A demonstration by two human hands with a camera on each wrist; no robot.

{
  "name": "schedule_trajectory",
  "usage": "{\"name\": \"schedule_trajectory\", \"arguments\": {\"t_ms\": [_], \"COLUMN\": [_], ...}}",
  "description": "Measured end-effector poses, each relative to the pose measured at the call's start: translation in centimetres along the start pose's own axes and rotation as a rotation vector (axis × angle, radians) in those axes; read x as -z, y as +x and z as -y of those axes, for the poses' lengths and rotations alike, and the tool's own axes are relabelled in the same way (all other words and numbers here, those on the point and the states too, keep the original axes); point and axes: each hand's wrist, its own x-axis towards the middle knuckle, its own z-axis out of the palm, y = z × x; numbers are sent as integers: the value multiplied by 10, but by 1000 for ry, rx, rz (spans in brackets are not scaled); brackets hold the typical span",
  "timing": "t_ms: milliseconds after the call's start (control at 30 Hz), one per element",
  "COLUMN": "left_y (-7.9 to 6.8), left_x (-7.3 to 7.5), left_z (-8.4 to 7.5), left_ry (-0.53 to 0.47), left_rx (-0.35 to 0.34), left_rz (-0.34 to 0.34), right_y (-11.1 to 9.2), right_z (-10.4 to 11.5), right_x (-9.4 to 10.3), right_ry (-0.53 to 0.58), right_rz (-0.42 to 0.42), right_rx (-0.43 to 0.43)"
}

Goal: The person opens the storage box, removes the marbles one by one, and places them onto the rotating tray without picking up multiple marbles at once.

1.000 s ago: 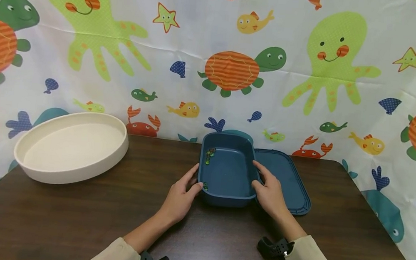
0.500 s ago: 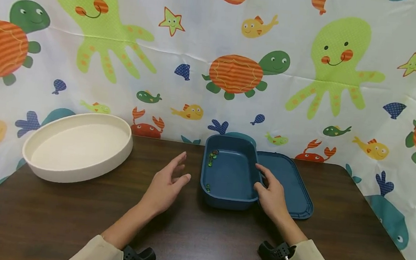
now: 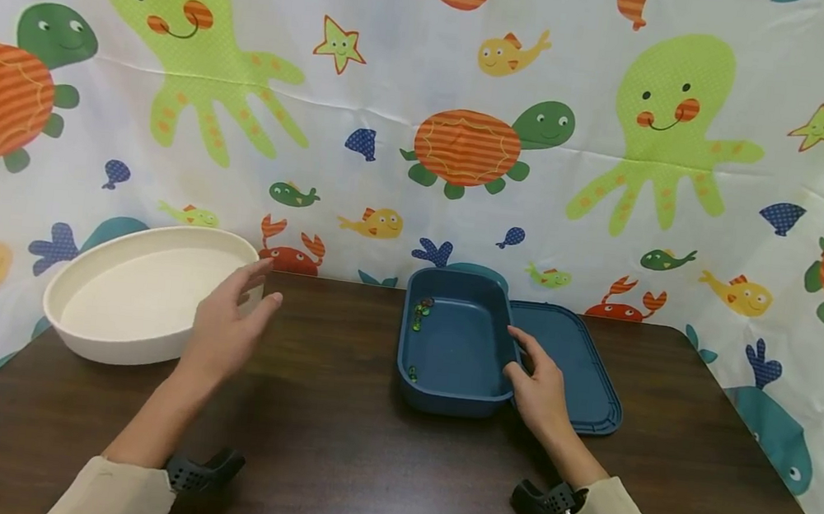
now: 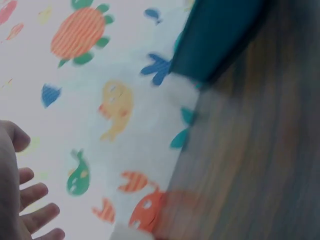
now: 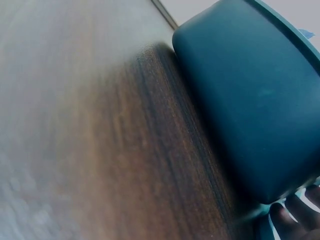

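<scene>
My right hand point(image 3: 541, 389) grips the right side of a deep blue rectangular container point(image 3: 453, 402), thumb at the rim. In the right wrist view its fingers point(image 5: 297, 215) reach the container's lower edge. Several small shiny green pieces point(image 3: 418, 317) lie along the container's left inside; they are too small to name surely. My left hand point(image 3: 226, 326) holds nothing and hovers in front of the right end of a shallow round cream tray point(image 3: 113, 348), fingers spread and extended. Whether it touches the tray cannot be made out. The left wrist view shows its fingertips point(image 4: 40, 217) apart from any object.
A flat blue lid point(image 3: 580, 372) lies on the dark wooden table point(image 3: 362, 467), right of the container and partly behind my right hand. A white curtain point(image 3: 401, 66) printed with sea animals hangs behind the table's far edge.
My left hand has let go of the container's left side and moved left across the table to the cream tray. The right hand has stayed on the container.
</scene>
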Motion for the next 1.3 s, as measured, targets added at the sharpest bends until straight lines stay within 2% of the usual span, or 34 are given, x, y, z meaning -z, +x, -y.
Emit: {"name": "schedule_trajectory", "arguments": {"t_ms": [133,333,433,567,733,833,1033,1100,1200,1300], "left_y": [8,12,12,11,9,8,2,1,-1,-4], "left_x": [26,61,73,87,99,104,113,115,116,115], "left_z": [14,38,48,64,83,91,102,106,113,121], "left_ry": [125,209,251,294,303,261,18,-45,-98,-119], "left_rx": [71,222,283,399,491,553,777,829,868,879], "left_rz": [-91,-115,-106,-85,-134,-168,-215,-223,-227,-231], "right_y": [-1,-1,-1,-1,-1,-1,0,0,0,1], "right_z": [-1,-1,-1,-2,-2,-2,-2,-2,-3,-3], "right_x": [0,1,1,1,1,2,2,2,2,2], "right_ry": [1,3,3,4,11,13,19,21,23,20], "right_rz": [-4,-5,-5,-3,-1,-2,-2,-2,-2,-4], "right_rx": [3,4,5,5,2,-3,0,0,-4,-6]}}
